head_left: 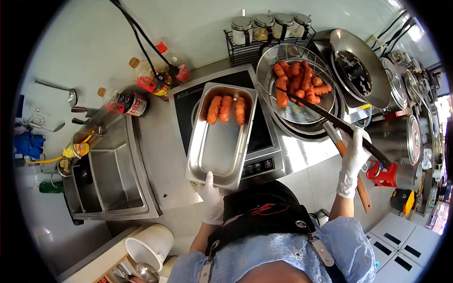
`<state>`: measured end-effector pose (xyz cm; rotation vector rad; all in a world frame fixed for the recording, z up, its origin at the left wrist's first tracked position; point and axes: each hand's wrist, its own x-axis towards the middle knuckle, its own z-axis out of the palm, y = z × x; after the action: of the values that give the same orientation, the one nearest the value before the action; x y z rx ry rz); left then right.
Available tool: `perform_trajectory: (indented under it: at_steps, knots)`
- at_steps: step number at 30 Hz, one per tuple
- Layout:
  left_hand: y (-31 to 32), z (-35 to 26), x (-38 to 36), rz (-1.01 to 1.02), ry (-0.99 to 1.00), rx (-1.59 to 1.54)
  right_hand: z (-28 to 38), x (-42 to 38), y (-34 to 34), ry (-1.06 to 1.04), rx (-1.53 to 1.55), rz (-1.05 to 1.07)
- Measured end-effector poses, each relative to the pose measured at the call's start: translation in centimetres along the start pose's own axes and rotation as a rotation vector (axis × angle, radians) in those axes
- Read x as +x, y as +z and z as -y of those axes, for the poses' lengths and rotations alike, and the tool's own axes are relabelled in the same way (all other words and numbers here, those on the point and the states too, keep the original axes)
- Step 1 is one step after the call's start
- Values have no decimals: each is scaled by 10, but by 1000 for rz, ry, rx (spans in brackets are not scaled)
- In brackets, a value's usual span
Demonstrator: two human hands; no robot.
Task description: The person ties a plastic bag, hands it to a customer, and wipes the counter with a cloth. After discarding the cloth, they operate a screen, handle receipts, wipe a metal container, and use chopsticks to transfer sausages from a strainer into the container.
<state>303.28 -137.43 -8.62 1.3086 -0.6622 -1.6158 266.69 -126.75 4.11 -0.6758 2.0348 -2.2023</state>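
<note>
My left hand (pixel 213 200), in a white glove, grips the near end of a deep steel tray (pixel 222 155), thumb over its rim. Three reddish sausages (pixel 225 108) lie side by side at the tray's far end. In my right hand (pixel 355 155), also gloved, are long dark chopsticks (pixel 325 113), closed around by the fingers. Their tips reach into a round wire strainer (pixel 269 61) at the sausages (pixel 302 80) heaped there. The strainer's wooden handle (pixel 361 188) runs toward me below my right hand. Beneath the strainer sits a metal pot (pixel 302 132), mostly covered.
The tray overlaps a black induction cooker (pixel 262 127). A wok (pixel 382 85) with dark liquid stands at right. Seasoning jars (pixel 264 28) fill a rack behind; sauce bottles (pixel 134 103) are at back left. A steel sink (pixel 118 174) lies left, a white bucket (pixel 151 243) below.
</note>
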Motion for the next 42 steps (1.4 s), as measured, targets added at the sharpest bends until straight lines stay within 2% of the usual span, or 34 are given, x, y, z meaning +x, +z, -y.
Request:
perform_trajectory:
  at_steps: [1,3,4,5,6,7,9,13,14,15,16,18,21,23,24,25,27,28,29,31,32,34,37,39,40,42]
  knots:
    - [-2,3,1,-10,5,1,4,-7,3,-46,2,-4]
    - [-7,13,6,-33,-46,-102,36,-29,32,40,175,107]
    - [-4,13,6,-68,-27,-123,36,-39,35,84,68,181]
    - [-4,13,6,-76,-20,-122,30,-48,41,42,-42,240]
    - [-4,13,6,-67,-39,-159,29,-63,52,202,132,263]
    - [-4,14,6,-56,-58,-198,37,-74,66,171,53,323]
    - [-1,12,5,-45,-45,-223,23,-96,83,334,146,364]
    - [8,-4,-3,-23,-65,-214,9,-123,107,311,139,440]
    - [10,-7,-5,-37,-56,-169,2,-129,108,361,234,451]
    - [6,-3,-3,-35,-61,-170,0,-132,107,267,175,500]
    - [0,4,1,-21,-16,-129,3,-133,105,292,174,506]
    - [-3,9,5,27,10,-95,16,-126,97,296,166,485]
    - [-7,10,6,136,-84,-179,20,-93,73,63,138,357]
    - [-7,12,6,76,-223,-202,24,-53,56,-127,-64,297]
    - [-15,15,9,125,-323,-302,19,-37,52,-207,-120,225]
    - [-10,14,8,138,-328,-300,13,-21,49,-286,-174,153]
    - [5,0,-3,115,-169,-121,-3,9,49,-334,-201,45]
    - [11,-7,-7,101,-86,-32,-1,17,50,-207,-237,30]
    - [14,-13,-11,108,-86,-29,-11,30,49,-222,-201,60]
    - [19,-21,-15,49,-254,-114,-27,48,51,-230,-235,53]
    - [11,-13,-10,51,-254,-111,-29,53,59,-230,-216,6]
    - [-7,6,6,94,62,27,-43,70,69,-202,-116,-20]
    - [-16,16,10,67,47,31,-45,90,78,-272,-105,-51]
    - [-15,16,9,48,61,32,-48,104,81,-138,-137,-39]
    - [-12,16,8,30,76,29,-43,104,85,-249,-176,-54]
    - [-8,13,7,25,57,-11,-28,102,96,-251,-238,-5]
